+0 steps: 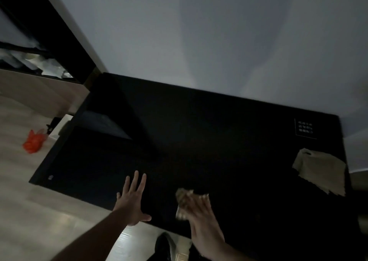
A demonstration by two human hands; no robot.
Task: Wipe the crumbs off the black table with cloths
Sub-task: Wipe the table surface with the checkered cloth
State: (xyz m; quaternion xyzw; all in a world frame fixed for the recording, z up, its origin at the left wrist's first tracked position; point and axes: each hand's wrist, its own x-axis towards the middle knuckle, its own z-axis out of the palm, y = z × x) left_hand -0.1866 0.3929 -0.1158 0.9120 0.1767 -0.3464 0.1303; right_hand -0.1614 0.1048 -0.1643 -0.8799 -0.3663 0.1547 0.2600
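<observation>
A dim room swallows most of the detail on the black table (pixel 199 131), whose surface reads as one dark slab; any crumbs on it cannot be made out. At nine o'clock, on the pale wood floor (pixel 29 211), lies a crumpled orange bag (pixel 32 142), blurred, with a small dark object just beside it that is too indistinct to name. Dark shelving (pixel 29 47) at ten o'clock holds pale clutter that is hard to identify. At the table's near edge, about seven o'clock, the person's left hand (pixel 132 203) lies flat on the tabletop, fingers straight and spread, thumb out along the edge. To its right, at five o'clock, the right hand (pixel 199 211) is smeared by motion blur; it lies over a patterned cloth (pixel 182 199) on the table, but whether the fingers are curled round the fabric or pressed flat on it cannot be told. A second, plain beige cloth (pixel 320 171) lies loose at three o'clock, at the table's right edge, well apart from both hands. Beyond it, toward two o'clock, a white-outlined label (pixel 305 129) carries small illegible print. A grey wall (pixel 219 41) rises behind the table.
</observation>
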